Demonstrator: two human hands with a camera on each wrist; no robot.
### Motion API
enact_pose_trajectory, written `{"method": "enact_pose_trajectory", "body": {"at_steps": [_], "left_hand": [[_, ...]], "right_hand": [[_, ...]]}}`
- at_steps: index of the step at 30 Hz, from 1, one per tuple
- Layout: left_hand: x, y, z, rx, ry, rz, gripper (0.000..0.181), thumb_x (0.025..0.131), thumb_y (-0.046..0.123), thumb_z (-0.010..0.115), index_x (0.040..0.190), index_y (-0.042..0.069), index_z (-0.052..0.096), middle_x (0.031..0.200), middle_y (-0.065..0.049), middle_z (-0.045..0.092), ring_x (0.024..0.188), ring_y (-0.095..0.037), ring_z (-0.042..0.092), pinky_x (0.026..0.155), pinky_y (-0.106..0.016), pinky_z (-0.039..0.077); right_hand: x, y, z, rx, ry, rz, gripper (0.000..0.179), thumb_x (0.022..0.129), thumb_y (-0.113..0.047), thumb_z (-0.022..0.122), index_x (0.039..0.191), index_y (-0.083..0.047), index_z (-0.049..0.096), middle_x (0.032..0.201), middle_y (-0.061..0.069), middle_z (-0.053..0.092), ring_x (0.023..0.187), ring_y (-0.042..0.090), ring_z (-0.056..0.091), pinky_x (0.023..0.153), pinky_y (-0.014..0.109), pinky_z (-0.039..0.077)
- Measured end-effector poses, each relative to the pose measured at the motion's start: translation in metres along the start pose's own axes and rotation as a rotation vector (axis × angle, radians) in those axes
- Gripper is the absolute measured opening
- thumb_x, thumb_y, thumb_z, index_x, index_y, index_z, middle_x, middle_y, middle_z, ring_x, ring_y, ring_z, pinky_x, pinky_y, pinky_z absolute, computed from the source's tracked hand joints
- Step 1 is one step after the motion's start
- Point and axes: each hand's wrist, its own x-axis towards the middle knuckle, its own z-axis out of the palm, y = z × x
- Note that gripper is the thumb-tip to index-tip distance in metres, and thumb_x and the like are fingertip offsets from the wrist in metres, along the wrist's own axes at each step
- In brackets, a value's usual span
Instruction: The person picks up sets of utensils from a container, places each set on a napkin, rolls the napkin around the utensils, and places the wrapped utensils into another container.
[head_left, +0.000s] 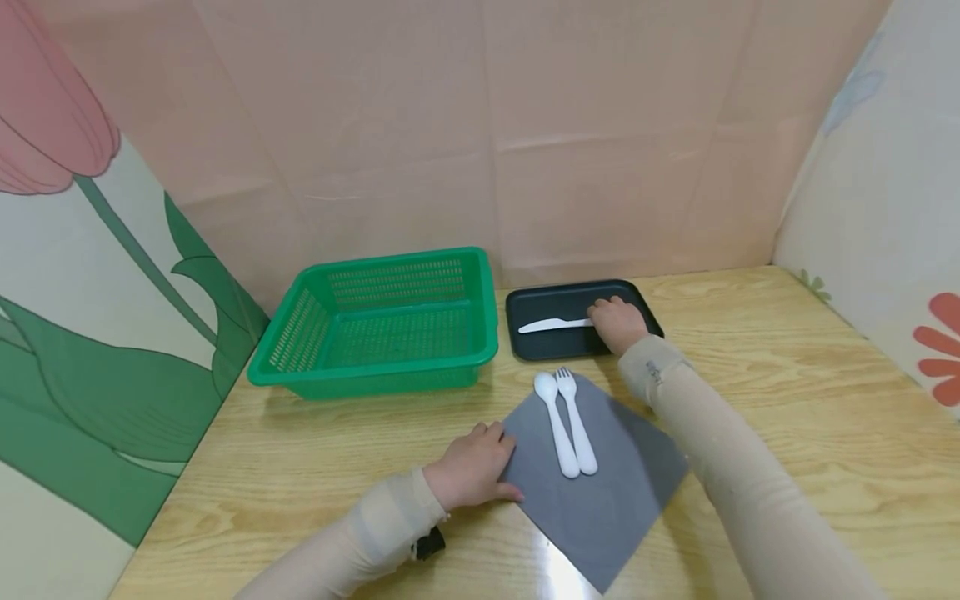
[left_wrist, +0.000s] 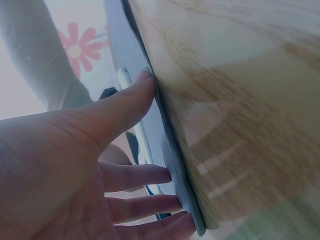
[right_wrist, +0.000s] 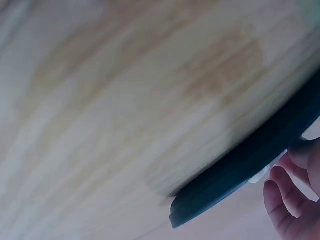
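A white plastic knife (head_left: pixel 553 325) lies across the black tray (head_left: pixel 551 302), its blade pointing left. My right hand (head_left: pixel 618 323) reaches over the tray's right part and grips the knife's handle, which the fingers mostly hide; in the right wrist view the fingertips (right_wrist: pixel 274 192) curl at its white end. Below the tray, a grey napkin (head_left: pixel 622 508) is spread at an angle on the table. On it a white spoon (head_left: pixel 558 429) and a white fork (head_left: pixel 580 425) lie side by side. My left hand (head_left: pixel 474 467) rests at the napkin's left edge, fingers and thumb spread along it.
An upright green plastic basket (head_left: pixel 375 368) with perforated sides stands left of the tray. Behind both rises a wall covered in a pinkish sheet (head_left: pixel 375 167). Printed panels (head_left: pixel 885 208) flank the wooden table (head_left: pixel 810 400) on either side.
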Motion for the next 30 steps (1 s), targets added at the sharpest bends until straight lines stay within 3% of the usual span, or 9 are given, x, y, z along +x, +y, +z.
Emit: {"method": "enact_pose_trajectory", "body": {"at_steps": [12, 30], "left_hand": [[-0.001, -0.001, -0.002, -0.008, -0.005, -0.006, 0.063, 0.078, 0.056, 0.066, 0.117, 0.007, 0.059, 0.106, -0.006, 0.057, 0.089, -0.014, 0.052, 0.069, -0.024, 0.049], [-0.002, 0.001, -0.001, 0.004, -0.006, -0.004, 0.062, 0.077, 0.057, 0.066, 0.115, 0.008, 0.059, 0.106, -0.006, 0.057, 0.088, -0.014, 0.051, 0.068, -0.023, 0.049]], "right_hand": [[0.001, 0.005, -0.008, 0.007, 0.027, 0.002, 0.023, 0.089, 0.008, 0.049, 0.106, 0.000, 0.063, 0.105, 0.019, 0.061, 0.094, 0.036, 0.055, 0.075, 0.048, 0.051], [-0.004, 0.011, -0.010, -0.004, 0.064, -0.031, 0.022, 0.085, 0.010, 0.053, 0.101, -0.001, 0.064, 0.101, 0.018, 0.062, 0.092, 0.036, 0.055, 0.073, 0.047, 0.051]]}}
